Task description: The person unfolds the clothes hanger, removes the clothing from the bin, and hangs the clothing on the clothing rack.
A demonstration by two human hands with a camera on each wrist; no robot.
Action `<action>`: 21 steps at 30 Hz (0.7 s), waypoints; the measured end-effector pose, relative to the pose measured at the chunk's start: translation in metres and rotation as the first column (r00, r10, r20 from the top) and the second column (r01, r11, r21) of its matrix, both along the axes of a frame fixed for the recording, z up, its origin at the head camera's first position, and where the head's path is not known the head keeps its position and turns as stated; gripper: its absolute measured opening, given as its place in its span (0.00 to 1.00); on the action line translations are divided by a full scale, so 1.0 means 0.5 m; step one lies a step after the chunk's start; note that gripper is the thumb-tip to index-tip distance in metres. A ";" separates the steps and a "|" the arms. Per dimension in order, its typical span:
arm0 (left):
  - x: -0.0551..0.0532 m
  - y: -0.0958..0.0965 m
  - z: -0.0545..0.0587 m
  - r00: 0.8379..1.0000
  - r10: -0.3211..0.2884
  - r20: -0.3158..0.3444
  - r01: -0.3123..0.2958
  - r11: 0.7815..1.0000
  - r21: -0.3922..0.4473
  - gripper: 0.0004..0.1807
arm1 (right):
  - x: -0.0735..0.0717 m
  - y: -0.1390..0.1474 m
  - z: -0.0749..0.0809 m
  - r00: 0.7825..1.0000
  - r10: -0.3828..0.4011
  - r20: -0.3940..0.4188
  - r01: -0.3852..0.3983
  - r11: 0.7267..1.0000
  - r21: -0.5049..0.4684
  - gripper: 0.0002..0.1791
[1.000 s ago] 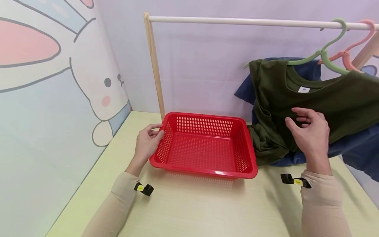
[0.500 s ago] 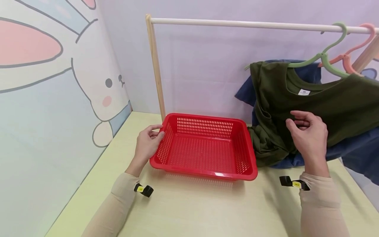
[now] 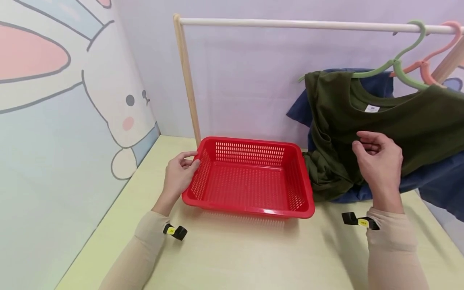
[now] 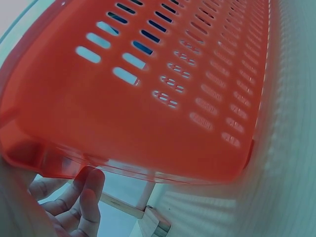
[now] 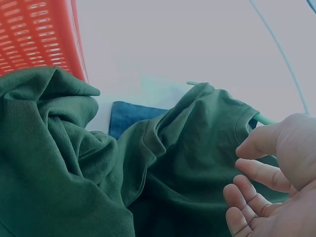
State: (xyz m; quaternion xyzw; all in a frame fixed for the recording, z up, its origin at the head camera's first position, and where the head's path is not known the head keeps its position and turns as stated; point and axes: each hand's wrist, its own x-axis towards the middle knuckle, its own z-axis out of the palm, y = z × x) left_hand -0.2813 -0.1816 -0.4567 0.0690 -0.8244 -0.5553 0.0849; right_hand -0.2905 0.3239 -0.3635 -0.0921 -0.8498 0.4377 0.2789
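A red plastic basket (image 3: 246,187) with slotted walls stands on the pale table, with nothing inside it. My left hand (image 3: 179,173) holds its left rim; in the left wrist view, bent fingers (image 4: 90,197) lie under the lip by the corner. In front of a dark green T-shirt (image 3: 409,121), my right hand (image 3: 382,165) hovers with loosely bent fingers, gripping nothing. That shirt hangs from a green hanger (image 3: 373,74), its lower part bunched on the table beside the basket. A gap separates thumb and index finger of this hand (image 5: 276,182) in the right wrist view.
A white rail (image 3: 290,25) on wooden posts (image 3: 187,76) spans the back. Behind the green shirt, a navy garment (image 3: 301,108) hangs by a pink-orange hanger (image 3: 427,70). A wall with a rabbit drawing (image 3: 123,104) borders the table (image 3: 232,253) on the left.
My right thumb has drawn slightly nearer the fingertips. The left hand stays at the basket rim; the head view has shifted a little.
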 end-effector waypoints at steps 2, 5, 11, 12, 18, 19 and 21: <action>-0.002 0.001 -0.001 1.000 -0.002 0.001 0.002 1.000 0.002 0.23 | -0.001 -0.001 0.001 1.000 0.003 -0.001 -0.003 1.000 0.003 0.20; -0.003 0.004 -0.002 1.000 -0.001 0.011 0.001 1.000 0.000 0.23 | 0.000 -0.001 -0.001 1.000 0.009 0.001 -0.009 1.000 0.003 0.20; -0.004 0.009 -0.003 1.000 -0.004 0.015 0.004 1.000 0.003 0.23 | 0.000 -0.003 -0.006 1.000 0.010 -0.005 -0.010 1.000 -0.004 0.20; -0.004 0.009 -0.003 1.000 -0.006 0.015 0.006 1.000 0.001 0.24 | 0.001 -0.003 -0.007 1.000 0.009 -0.004 -0.009 1.000 -0.005 0.20; -0.004 0.007 -0.004 0.999 -0.028 0.020 0.029 0.999 -0.027 0.24 | 0.005 -0.007 -0.010 1.000 0.014 -0.008 -0.014 1.000 -0.005 0.20; -0.004 0.006 -0.003 0.999 -0.032 0.017 0.033 0.999 -0.033 0.25 | 0.005 -0.008 -0.010 1.000 0.021 -0.014 -0.021 1.000 0.001 0.20; -0.005 0.003 -0.001 0.999 -0.045 0.011 0.046 0.998 -0.053 0.27 | 0.007 -0.013 -0.011 0.999 0.045 -0.029 -0.045 0.999 0.023 0.20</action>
